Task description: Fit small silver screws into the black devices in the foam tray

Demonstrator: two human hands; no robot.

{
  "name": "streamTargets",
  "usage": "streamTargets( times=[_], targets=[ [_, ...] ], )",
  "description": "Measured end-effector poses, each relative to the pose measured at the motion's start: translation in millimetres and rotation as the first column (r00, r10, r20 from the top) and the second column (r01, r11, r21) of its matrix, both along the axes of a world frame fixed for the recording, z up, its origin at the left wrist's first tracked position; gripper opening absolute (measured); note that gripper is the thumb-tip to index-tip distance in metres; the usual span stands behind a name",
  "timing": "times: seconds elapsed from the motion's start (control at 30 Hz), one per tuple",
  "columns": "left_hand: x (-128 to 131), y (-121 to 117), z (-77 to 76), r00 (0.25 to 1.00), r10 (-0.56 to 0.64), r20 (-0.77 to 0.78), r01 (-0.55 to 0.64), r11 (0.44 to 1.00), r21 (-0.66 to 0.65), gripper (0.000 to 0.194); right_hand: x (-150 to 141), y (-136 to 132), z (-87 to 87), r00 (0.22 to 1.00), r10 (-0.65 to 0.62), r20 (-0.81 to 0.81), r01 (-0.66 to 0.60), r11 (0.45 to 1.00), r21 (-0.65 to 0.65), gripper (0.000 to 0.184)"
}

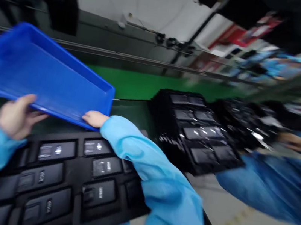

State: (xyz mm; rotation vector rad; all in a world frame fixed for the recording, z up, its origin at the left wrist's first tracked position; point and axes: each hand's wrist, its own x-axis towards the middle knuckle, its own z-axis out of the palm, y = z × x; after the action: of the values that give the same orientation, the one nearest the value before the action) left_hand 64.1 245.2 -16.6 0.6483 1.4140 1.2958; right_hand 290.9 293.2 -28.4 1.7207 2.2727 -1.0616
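Observation:
A shallow blue plastic tray is tilted over the far side of the work area, its inside facing me. My right hand grips its near rim close to the right corner. At the near rim further left is my left hand, thumb on the inner side and fingers on the outer side. Below both hands lies a black compartmented tray. Its pockets hold dark rectangular parts with small white markings, and my right sleeve covers some of them.
To the right stands a stack of black trays with similar parts. Beyond it, a co-worker's blurred arm reaches over more black trays. A green surface and a metal rail run along the back. A black box is at upper left.

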Motion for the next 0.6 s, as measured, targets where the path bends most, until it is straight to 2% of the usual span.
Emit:
streamTargets(
  times=[0.07,0.23,0.4,0.6],
  targets=[
    [10,-5,4.2,0.996,0.085,0.013,-0.086,0.996,0.035,0.028,-3,-5,-3.9,0.997,0.066,-0.034,-0.066,0.998,0.001,0.034],
    [7,-6,-8.4,0.994,0.101,0.029,-0.103,0.994,0.049,0.047,-1,1,-30.0,0.983,0.154,-0.096,-0.152,0.988,0.032,0.033],
    [6,-13,-10.0,0.997,0.063,0.050,-0.066,0.997,0.048,0.058,8,6,-45.9,0.980,0.134,-0.149,-0.119,0.987,0.104,0.032],
    [6,-14,-9.4,0.996,0.039,0.075,-0.043,0.998,0.055,0.065,12,9,-50.9,0.975,0.080,-0.208,-0.053,0.990,0.129,0.046]
  ],
)
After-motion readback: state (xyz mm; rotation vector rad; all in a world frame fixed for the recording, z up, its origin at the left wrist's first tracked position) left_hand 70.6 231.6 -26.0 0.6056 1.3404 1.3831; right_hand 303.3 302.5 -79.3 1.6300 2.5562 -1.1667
